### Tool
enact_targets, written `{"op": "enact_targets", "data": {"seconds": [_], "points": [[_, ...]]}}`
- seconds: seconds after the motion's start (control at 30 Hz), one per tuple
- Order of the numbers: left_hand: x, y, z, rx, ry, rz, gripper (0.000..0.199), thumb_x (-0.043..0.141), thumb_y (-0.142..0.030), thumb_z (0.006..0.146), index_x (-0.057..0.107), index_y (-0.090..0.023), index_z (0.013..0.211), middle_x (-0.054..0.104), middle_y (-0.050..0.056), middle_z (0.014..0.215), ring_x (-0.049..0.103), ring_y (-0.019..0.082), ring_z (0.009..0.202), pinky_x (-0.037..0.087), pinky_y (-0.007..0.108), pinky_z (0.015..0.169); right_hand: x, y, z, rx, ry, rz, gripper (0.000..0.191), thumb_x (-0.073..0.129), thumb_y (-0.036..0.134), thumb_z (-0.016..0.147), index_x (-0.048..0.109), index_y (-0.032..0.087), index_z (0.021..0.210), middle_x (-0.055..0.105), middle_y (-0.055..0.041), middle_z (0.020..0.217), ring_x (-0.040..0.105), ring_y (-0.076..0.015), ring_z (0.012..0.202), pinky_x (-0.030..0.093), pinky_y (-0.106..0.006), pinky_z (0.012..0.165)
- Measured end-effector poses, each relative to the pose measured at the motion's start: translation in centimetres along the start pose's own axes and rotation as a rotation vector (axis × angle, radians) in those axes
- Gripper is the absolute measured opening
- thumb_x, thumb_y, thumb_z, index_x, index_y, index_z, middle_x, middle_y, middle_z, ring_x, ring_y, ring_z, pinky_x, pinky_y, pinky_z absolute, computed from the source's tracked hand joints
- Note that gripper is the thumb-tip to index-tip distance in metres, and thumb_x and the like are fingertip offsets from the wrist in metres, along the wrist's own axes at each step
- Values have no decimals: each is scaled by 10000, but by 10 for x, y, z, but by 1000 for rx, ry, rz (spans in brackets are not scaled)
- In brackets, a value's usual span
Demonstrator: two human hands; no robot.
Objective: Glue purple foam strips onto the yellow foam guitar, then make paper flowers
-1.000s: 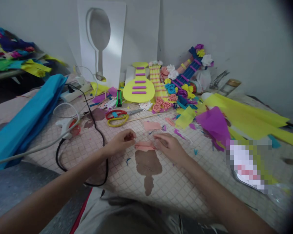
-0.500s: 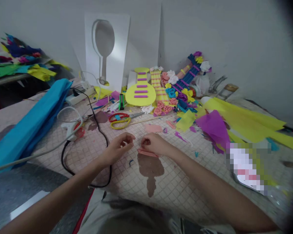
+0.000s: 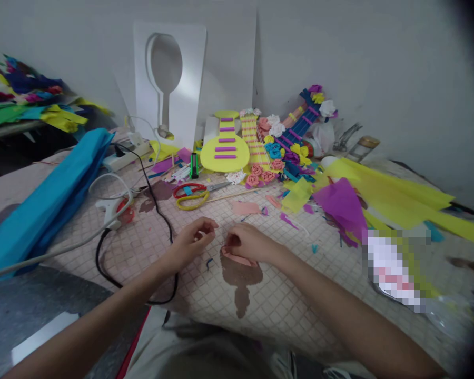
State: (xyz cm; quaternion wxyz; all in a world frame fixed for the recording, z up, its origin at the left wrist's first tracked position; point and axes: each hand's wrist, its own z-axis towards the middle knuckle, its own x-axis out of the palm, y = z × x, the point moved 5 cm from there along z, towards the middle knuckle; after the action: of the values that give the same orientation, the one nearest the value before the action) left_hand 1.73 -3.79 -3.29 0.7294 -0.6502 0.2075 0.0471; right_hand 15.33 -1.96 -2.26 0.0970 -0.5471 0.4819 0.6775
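Observation:
My right hand [image 3: 249, 243] has its fingers bent into a pinch on the left end of a folded salmon-pink crepe paper strip [image 3: 240, 258]. The strip slants across the top of a brown, guitar-shaped stain on the tabletop. Left of it, my left hand [image 3: 195, 238] hovers with fingers curled, thumb and fingertips a little apart, and nothing visible between them. A flat pink paper piece [image 3: 246, 208] lies beyond both hands. Scissors [image 3: 191, 196] with red and yellow handles rest farther back, near a green and black utility knife [image 3: 194, 166].
A black cable [image 3: 164, 216] loops left of my left hand, beside a white glue gun [image 3: 109, 213]. Rolled blue paper [image 3: 59, 189] lies at far left. Decorated paper guitars [image 3: 226, 150] stand at the back. Purple paper [image 3: 342, 206] and yellow sheets [image 3: 391, 184] cover the right.
The view has shifted slightly. The pink strip now tilts more and shows more of its face under my right fingers. My left hand keeps nearly the same pose.

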Motion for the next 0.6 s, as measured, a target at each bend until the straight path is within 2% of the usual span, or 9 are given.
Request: {"op": "enact_targets", "data": {"seconds": [0.13, 0.33, 0.5, 0.6], "points": [[1, -2, 0, 8, 1, 14, 180, 499, -281, 780, 538, -156, 903, 548, 23, 809, 516, 128, 741, 391, 235, 614, -5, 2, -6, -1, 6, 11, 42, 642, 170, 693, 621, 138, 676, 616, -42, 717, 534, -168, 741, 362, -265, 661], [5, 0, 1, -3, 13, 5, 198, 502, -305, 783, 541, -163, 915, 575, 43, 869, 550, 153, 802, 433, 271, 676, -6, -7, -11, 10, -49, 109, 105, 532, 217, 784, 607, 145, 770, 636, -24, 728, 546, -128, 661, 361, -222, 574], [11, 2, 2, -2, 31, -21, 200, 505, -335, 779, 552, -171, 884, 582, 40, 850, 558, 164, 793, 454, 278, 666, 6, -10, -9, -10, -79, 70, 70, 635, 197, 691, 640, 159, 749, 636, -37, 738, 539, -164, 731, 348, -259, 643], [15, -2, 6, 31, 81, 6, 198, 497, -347, 784, 561, -183, 874, 588, 33, 844, 557, 168, 795, 459, 287, 676, 11, -10, -9, -8, -71, 75, 64, 641, 215, 679, 640, 155, 704, 613, -29, 670, 523, -161, 686, 335, -263, 619]]}}
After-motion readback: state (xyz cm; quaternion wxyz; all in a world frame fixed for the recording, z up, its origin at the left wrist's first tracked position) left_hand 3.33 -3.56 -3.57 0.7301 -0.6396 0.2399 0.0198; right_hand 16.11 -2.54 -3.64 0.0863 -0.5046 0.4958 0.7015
